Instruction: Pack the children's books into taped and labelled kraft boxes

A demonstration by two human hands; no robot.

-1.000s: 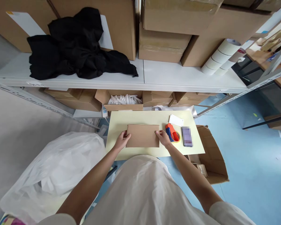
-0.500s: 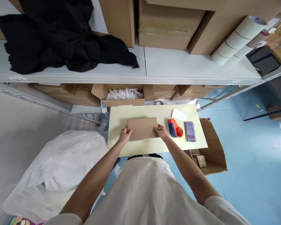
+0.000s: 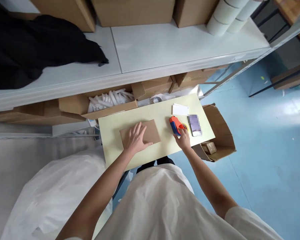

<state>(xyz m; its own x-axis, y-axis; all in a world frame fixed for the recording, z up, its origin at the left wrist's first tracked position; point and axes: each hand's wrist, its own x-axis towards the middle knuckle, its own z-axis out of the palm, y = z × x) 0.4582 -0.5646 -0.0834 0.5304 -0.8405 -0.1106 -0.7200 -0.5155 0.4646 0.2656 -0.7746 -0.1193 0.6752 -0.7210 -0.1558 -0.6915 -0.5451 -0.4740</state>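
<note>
A closed brown cardboard box (image 3: 152,131) lies flat on a small pale-yellow table (image 3: 110,133). My left hand (image 3: 136,140) rests palm-down on top of it, fingers spread. To the right, my right hand (image 3: 183,138) has its thumb and fingers around the near end of a red and blue tape dispenser (image 3: 175,124). The dispenser still lies on the table, and its yellowish tape roll is partly covered by my fingers. Just beyond it is a stack of white cards or labels (image 3: 180,109). A phone-like purple item (image 3: 195,125), partly blurred out, lies to its right.
A grey shelf (image 3: 150,50) crosses above the table, bearing cartons, a black cloth (image 3: 40,50) and white rolls (image 3: 222,16). Underneath, an open carton holds white pieces (image 3: 110,100). An open cardboard box (image 3: 225,140) stands right of the table; a white plastic bag (image 3: 57,190) bulges at left.
My left hand has gone from the box's left edge to flat on its top. My right hand has left the box and reached the tape dispenser. The view has turned and shifted.
</note>
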